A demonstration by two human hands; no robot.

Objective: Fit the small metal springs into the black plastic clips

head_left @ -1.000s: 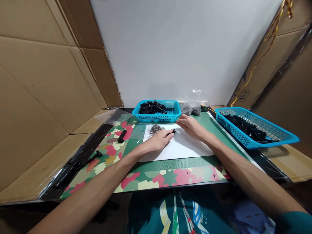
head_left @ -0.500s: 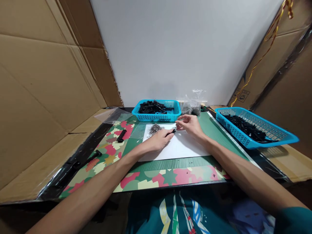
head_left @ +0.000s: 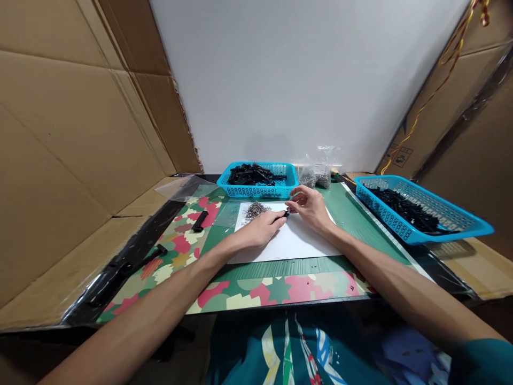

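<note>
My left hand [head_left: 264, 226] is closed around a small black plastic part [head_left: 286, 214], whose end sticks out past the thumb. Right beside that end, my right hand [head_left: 309, 205] pinches with thumb and forefinger; what sits between the fingertips is too small to name. Both hands are over a white sheet of paper [head_left: 296, 245]. A pile of small shiny metal pieces [head_left: 256, 210] lies on the sheet, just beyond my left hand.
A blue basket [head_left: 262, 191] of black parts stands behind the paper, another blue basket [head_left: 425, 235] at right. Clear bags of metal pieces [head_left: 321, 179] stand at the back. Black parts [head_left: 199, 221] lie on the patterned mat [head_left: 240, 302] at left. Cardboard walls flank the table.
My right hand has moved slightly left and closer to the black part's end. My left hand keeps its grip in nearly the same place.
</note>
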